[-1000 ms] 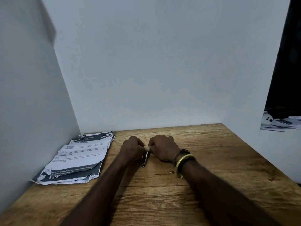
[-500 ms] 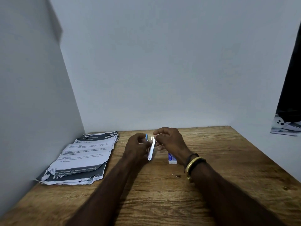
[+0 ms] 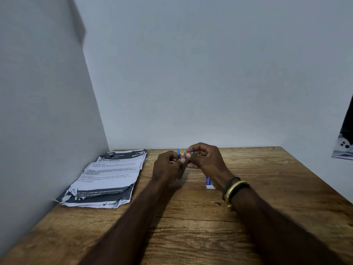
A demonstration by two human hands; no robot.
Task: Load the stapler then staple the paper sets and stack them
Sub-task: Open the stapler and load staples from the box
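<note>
a second ago both hands sat low on the table (image 3: pixel 267 188), knuckles up, closed over the stapler. now they are raised a little above the wood, at the far middle. the stapler (image 3: pixel 181 172) hangs tilted between them, its grey metal end pointing down and a blue part sticking up above the left fingers.

the left hand (image 3: pixel 168 166) grips the body, fingers curled round it and thumb on top. the right hand (image 3: pixel 207 161) pinches at the upper end with thumb and forefinger. half a second ago a pale strip of the stapler showed open between the hands; now the fingers cover most of it. i cannot tell whether that pinch holds a strip of staples, as it is too small and hidden.

with the hands lifted, the blue and white staple box (image 3: pixel 209 184) shows on the table just near of the right hand, beside the wrist with the bracelet (image 3: pixel 236 188). a couple of loose staples (image 3: pixel 215 203) lie nearer still.

i read this as the loading step under way: the stapler is opened and not yet closed up. the paper sets (image 3: pixel 112 175) lie in a ragged pile at the far left against the wall, well apart from the hands, so stapling and stacking are yet to come.
</note>
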